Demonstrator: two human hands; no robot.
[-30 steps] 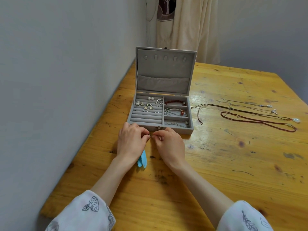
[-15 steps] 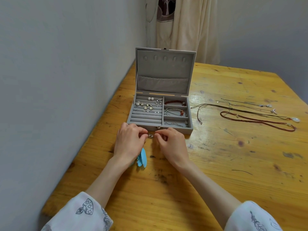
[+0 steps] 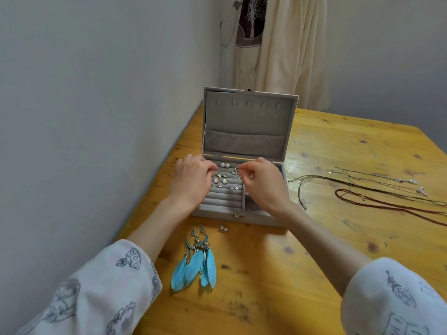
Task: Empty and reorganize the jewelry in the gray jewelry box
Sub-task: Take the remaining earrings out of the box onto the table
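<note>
The gray jewelry box [image 3: 249, 119] stands open on the wooden table [image 3: 314, 250], lid upright. Both hands are over its left tray of ring rolls. My right hand [image 3: 262, 184] pinches a small silver earring [image 3: 235, 170] at the tray's back. My left hand [image 3: 193, 180] hovers over the tray's left side with fingers curled; I cannot see anything in it. Pearl studs [image 3: 225, 165] and drop earrings [image 3: 221, 180] lie in the tray. Two blue feather earrings [image 3: 196, 262] and a small stud [image 3: 223, 228] lie on the table in front of the box.
Several necklaces and cords [image 3: 377, 189] are spread on the table right of the box. A grey wall [image 3: 96, 117] runs along the table's left edge. A cream garment [image 3: 278, 49] hangs behind the table.
Both hands left the table in front of the box and went up into the left tray. The feather earrings and a small stud, earlier under the hands, now lie uncovered.
</note>
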